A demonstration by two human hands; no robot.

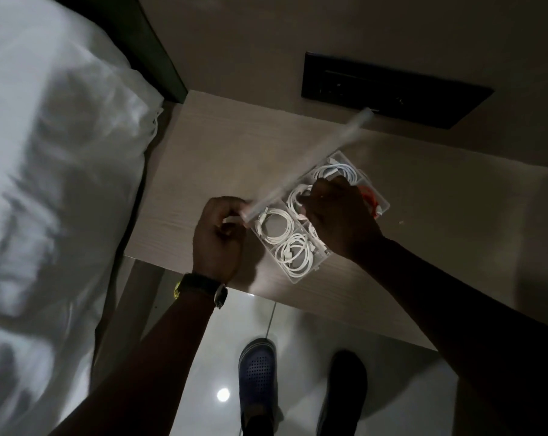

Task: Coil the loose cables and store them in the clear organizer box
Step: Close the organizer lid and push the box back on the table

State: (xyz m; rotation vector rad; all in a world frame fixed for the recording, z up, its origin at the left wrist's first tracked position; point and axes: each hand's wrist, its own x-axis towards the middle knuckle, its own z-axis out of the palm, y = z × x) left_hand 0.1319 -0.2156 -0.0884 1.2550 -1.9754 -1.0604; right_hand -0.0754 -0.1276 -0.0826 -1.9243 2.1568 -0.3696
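Note:
A clear organizer box (294, 276) lies slantwise on a pale wooden bedside table (203, 158). Its compartments hold coiled white cables (277, 226), and something orange (370, 196) shows at the far side. The clear lid (310, 162) stands raised along the box's left edge, blurred. My left hand (219, 237) is closed at the lid's near corner and pinches something small and white. My right hand (338, 215) reaches into the middle compartments, fingers curled on a white cable (297, 196). It hides the compartments beneath it.
A bed with white bedding (55, 184) fills the left side. A black panel (392, 89) is set into the wall behind the table. Below the table's front edge are glossy floor tiles (222, 394) and my two dark shoes (257, 369).

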